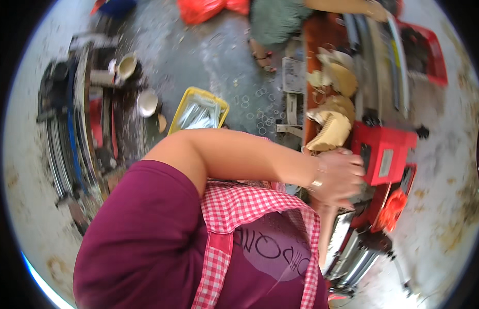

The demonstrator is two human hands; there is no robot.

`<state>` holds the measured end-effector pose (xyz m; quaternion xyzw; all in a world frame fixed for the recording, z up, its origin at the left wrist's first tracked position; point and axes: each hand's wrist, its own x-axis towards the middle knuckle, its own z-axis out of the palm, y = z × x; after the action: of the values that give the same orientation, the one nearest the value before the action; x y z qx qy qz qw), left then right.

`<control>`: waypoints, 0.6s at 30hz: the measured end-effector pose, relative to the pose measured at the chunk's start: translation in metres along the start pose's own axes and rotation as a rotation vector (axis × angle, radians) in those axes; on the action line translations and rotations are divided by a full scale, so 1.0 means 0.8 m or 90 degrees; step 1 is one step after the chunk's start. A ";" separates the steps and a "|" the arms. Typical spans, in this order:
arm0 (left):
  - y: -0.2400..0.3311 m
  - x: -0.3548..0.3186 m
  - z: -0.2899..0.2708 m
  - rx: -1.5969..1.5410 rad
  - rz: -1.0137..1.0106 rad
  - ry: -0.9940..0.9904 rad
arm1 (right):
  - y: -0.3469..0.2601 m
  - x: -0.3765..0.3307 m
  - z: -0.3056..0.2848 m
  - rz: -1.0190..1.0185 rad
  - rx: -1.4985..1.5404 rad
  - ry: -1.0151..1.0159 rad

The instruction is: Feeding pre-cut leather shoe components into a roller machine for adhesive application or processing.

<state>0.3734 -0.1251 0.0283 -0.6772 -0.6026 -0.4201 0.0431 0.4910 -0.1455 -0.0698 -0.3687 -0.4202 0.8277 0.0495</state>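
Observation:
My left arm reaches across my body to the right. My left hand, with a band at the wrist, is blurred, its fingers bent beside a red box-shaped machine. Just beyond it lies a curved cream piece with a ridged edge, close to the knuckles. From below, my right forearm runs up under the left hand, which hides most of the right hand. Whether either hand holds anything cannot be made out. More cream and tan pieces are heaped further along the reddish-brown bench.
On the floor stands a yellow basket of pale strips, with scattered rings beside it. A dark workbench at left holds a white cup. Another person's arm reaches over the far bench. Orange-red bags lie at the back.

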 end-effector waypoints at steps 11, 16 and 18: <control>0.014 -0.504 0.038 0.076 -0.802 0.195 | 0.166 0.078 0.100 0.516 -0.455 -0.351; 0.146 -0.592 0.199 -0.191 -1.329 0.044 | 0.379 0.238 0.028 -0.037 -1.096 -0.854; 0.165 -0.580 0.227 -0.202 -1.301 0.016 | 0.455 0.305 0.037 -0.149 -1.384 -0.938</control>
<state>0.6162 -0.4200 -0.3174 0.1643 -0.8272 -0.3377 -0.4179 0.3781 -0.3030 -0.4639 0.3525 -0.8241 0.0668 -0.4384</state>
